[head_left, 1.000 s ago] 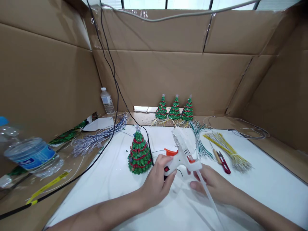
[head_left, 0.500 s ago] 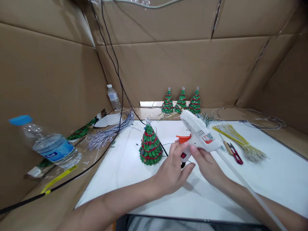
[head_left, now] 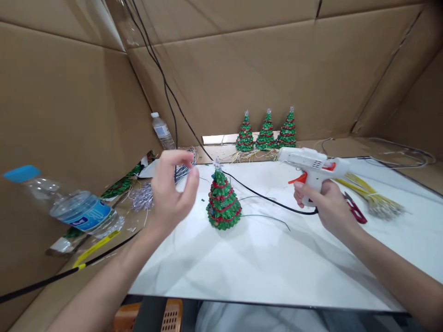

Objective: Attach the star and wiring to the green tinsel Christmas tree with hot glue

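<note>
**Right hand (head_left: pixel 328 205) grips a glue gun (head_left: pixel 306 160); left hand (head_left: pixel 169 193) is raised with nothing in it**

Head view: The right hand's fingers are closed around the white glue gun's handle, near its orange trigger, and the nozzle points left. The left hand is curled into a C, thumb and fingertips a little apart, with nothing between them. Between the two hands, nearer the left, a green Christmas tree figurine (head_left: pixel 224 203) with red garlands stands upright on the white work surface (head_left: pixel 207 267), touched by neither. Thin green wires (head_left: pixel 268 217) run from beside its base toward the right hand, and a black cable (head_left: pixel 256 190) passes behind it to the bottom of the gun's handle.

Left of the left hand, a large plastic bottle (head_left: pixel 81 210) with a blue cap and blue label leans and holds clear liquid. Beyond that hand, a smaller white-capped bottle (head_left: pixel 162 131) is tilted by the cardboard wall (head_left: pixel 259 69); how full it is cannot be told. A pale wire bundle (head_left: pixel 142 196) lies partly behind the left hand.

Beyond the glue gun's nozzle, three tree figurines (head_left: pixel 266 133) stand in a row. Right of the right hand are red-handled snips (head_left: pixel 356 210), partly hidden, and a yellow wire bundle (head_left: pixel 375 197).
</note>
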Motion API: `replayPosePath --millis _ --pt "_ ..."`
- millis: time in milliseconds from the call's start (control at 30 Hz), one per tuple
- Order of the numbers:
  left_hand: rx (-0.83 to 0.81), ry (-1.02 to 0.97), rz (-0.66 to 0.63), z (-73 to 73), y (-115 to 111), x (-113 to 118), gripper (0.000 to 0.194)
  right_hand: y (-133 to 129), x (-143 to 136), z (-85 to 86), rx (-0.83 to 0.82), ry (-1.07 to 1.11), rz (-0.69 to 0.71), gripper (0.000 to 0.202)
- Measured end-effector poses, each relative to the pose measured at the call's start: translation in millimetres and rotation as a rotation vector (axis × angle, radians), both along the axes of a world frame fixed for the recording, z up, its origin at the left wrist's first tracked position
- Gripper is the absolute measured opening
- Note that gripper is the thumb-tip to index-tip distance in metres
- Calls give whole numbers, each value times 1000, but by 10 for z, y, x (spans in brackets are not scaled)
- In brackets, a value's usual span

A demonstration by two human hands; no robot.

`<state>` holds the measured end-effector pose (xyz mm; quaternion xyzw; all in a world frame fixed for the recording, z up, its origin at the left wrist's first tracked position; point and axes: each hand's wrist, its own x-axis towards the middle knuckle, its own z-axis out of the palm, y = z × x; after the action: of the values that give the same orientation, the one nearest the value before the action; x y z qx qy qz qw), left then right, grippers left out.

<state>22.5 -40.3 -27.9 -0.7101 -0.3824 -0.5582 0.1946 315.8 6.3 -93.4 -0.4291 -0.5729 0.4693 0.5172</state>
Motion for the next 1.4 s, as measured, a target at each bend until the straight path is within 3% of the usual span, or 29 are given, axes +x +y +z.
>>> replayPosePath --millis 200,433,733,933,1100,1400 --pt "-345 58 -26 300 184 18 13 -16 -13 -63 -111 -162 -89 33" --pt "-550 202 -51 282 223 96 17 -56 -95 -46 -201 -237 -105 34" --pt "-465 167 -30 215 205 72 17 -118 -144 -19 -175 -315 -135 37" --pt "-278 167 -143 139 278 -4 10 -173 -145 18 -216 -362 -117 40" --pt "-258 103 -149 81 297 12 10 -199 -125 -21 -262 -376 -106 41" --pt "-258 110 -115 67 277 20 11 -193 -62 -101 -435 -243 122 39"
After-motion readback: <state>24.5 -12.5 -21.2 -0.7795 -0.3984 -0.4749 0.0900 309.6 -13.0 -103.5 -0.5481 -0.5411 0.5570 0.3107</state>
